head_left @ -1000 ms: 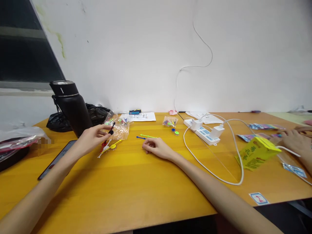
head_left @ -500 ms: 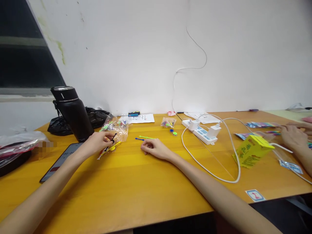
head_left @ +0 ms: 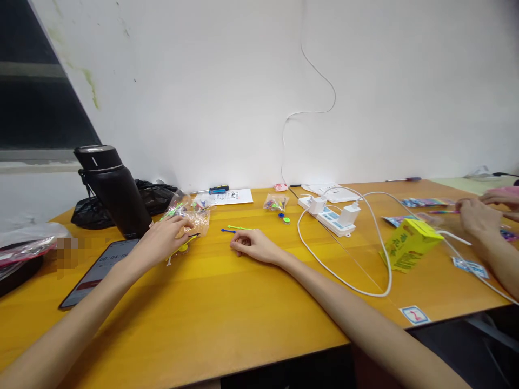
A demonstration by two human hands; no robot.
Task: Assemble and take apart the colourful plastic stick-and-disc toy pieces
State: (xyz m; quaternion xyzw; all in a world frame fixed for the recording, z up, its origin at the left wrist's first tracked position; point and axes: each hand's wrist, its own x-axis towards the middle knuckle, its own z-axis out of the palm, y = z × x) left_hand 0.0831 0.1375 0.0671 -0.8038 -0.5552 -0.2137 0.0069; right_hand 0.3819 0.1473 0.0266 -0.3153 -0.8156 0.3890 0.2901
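My left hand [head_left: 162, 239] lies palm down on the yellow table [head_left: 227, 302], fingers stretched flat over a small heap of plastic sticks [head_left: 182, 248], yellow, white and red. A thin black stick tip [head_left: 195, 235] pokes out past the fingertips. A clear bag of coloured pieces [head_left: 194, 213] lies just beyond the hand. My right hand [head_left: 253, 246] rests on the table as a loose fist with nothing visible in it. Just behind it lie a blue stick [head_left: 227, 231] and a green stick [head_left: 239, 227].
A black flask [head_left: 115, 189] and a black bag [head_left: 160, 194] stand at the back left, a phone [head_left: 97, 270] lies near my left forearm. A power strip [head_left: 328, 216] with white cable, a yellow carton [head_left: 407, 243] and another person's hands [head_left: 478, 216] are on the right.
My left hand has come down from above the table onto the heap of sticks, and the black stick it pinched is now mostly under its fingers. My right hand has stayed still.
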